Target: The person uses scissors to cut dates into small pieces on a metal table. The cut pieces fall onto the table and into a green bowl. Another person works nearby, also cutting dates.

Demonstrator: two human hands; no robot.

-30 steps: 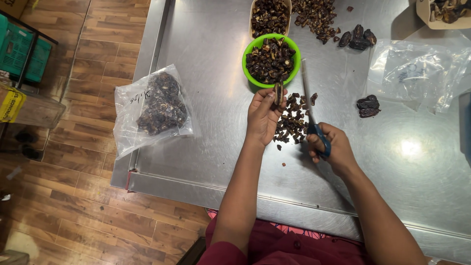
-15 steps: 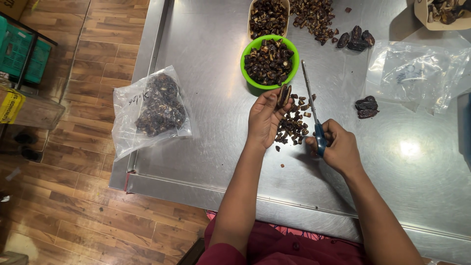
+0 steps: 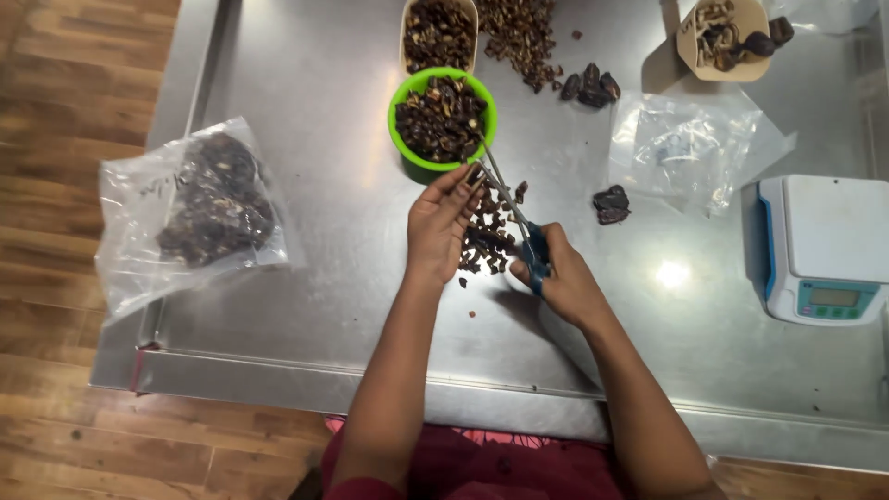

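My right hand [image 3: 567, 282] grips the blue-handled scissors [image 3: 519, 222], blades now swung to the dark dried piece [image 3: 474, 176] pinched in my left hand [image 3: 440, 222]. It sits just beside the green bowl [image 3: 407, 153], above the cut bits [image 3: 486, 236] on the bench [image 3: 324, 306]: another snip looks near.

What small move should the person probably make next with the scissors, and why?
Probably close the scissors: the right hand has the blades at the dark piece pinched in the left hand, above the pile of cut pieces.
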